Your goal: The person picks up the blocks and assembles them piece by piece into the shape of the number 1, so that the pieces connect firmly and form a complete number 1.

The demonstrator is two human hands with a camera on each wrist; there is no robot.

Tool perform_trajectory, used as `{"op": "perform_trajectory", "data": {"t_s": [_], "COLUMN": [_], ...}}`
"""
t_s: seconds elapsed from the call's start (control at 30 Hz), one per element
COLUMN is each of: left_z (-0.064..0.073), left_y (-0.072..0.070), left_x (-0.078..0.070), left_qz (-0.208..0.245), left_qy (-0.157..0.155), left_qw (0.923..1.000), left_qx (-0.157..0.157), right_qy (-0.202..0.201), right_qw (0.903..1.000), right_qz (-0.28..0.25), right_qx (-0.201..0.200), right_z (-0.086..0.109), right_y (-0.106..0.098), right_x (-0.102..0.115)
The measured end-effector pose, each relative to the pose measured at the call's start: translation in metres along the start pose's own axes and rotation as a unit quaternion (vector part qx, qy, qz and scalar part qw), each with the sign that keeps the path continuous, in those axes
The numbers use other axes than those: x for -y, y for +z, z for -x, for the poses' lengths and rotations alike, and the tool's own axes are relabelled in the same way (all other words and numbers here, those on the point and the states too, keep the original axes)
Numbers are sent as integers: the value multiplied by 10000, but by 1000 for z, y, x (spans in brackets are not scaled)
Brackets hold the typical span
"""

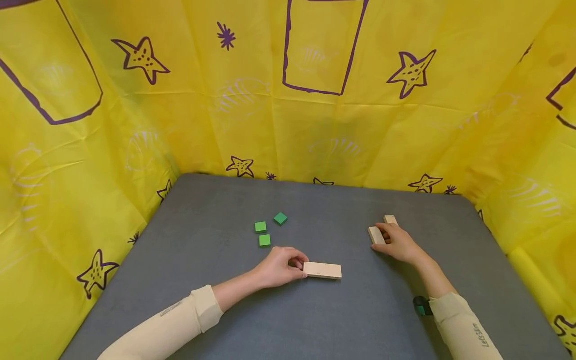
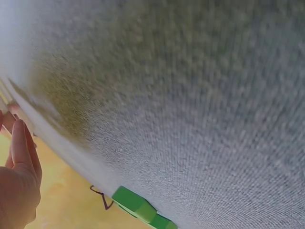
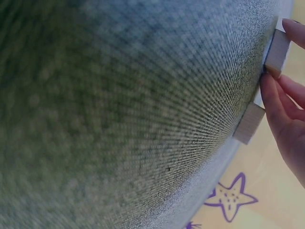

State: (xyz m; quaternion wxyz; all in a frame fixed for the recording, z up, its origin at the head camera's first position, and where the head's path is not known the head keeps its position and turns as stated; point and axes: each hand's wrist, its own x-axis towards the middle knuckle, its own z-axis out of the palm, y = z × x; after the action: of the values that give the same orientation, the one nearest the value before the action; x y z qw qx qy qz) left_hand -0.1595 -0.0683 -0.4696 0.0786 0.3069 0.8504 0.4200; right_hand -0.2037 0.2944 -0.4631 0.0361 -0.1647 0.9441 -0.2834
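Near the middle of the table, my left hand [image 1: 280, 268] pinches the left end of a flat wooden block [image 1: 323, 270] between thumb and fingers. To the right, my right hand [image 1: 399, 244] holds a second wooden block [image 1: 376, 235] by its ends; the right wrist view shows thumb and fingers on this block [image 3: 277, 53]. Just behind that hand lies a third wooden block [image 1: 391, 220], partly covered by the fingers in the head view. In the left wrist view, the left hand [image 2: 19, 186] appears at the edge, and its grip is hard to make out.
Two light green blocks [image 1: 265, 241] and a darker green block [image 1: 280, 219] lie beyond the left hand. A grey table [image 1: 216, 210] carries everything. Yellow cloth [image 1: 252, 125] with drawn starfish encloses its back and sides. A dark band [image 1: 422, 306] sits at the right wrist.
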Motion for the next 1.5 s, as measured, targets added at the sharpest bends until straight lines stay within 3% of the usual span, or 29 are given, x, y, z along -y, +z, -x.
{"op": "perform_trajectory", "data": {"t_s": [0.4, 0.8, 1.5], "left_z": [15, 26, 34], "left_y": [5, 10, 14], "left_x": [-9, -7, -1], "left_qz": [279, 349, 339], "left_qy": [-189, -151, -137], "left_qw": [9993, 9990, 9990], "left_qx": [151, 223, 273], "right_qy": [-76, -12, 67], "right_qw": [10000, 10000, 10000], "right_qz": [41, -13, -27], "right_qx": [-46, -21, 36], "right_z": [-2, -2, -1], "right_y": [0, -1, 1], "right_x": [-2, 0, 0]}}
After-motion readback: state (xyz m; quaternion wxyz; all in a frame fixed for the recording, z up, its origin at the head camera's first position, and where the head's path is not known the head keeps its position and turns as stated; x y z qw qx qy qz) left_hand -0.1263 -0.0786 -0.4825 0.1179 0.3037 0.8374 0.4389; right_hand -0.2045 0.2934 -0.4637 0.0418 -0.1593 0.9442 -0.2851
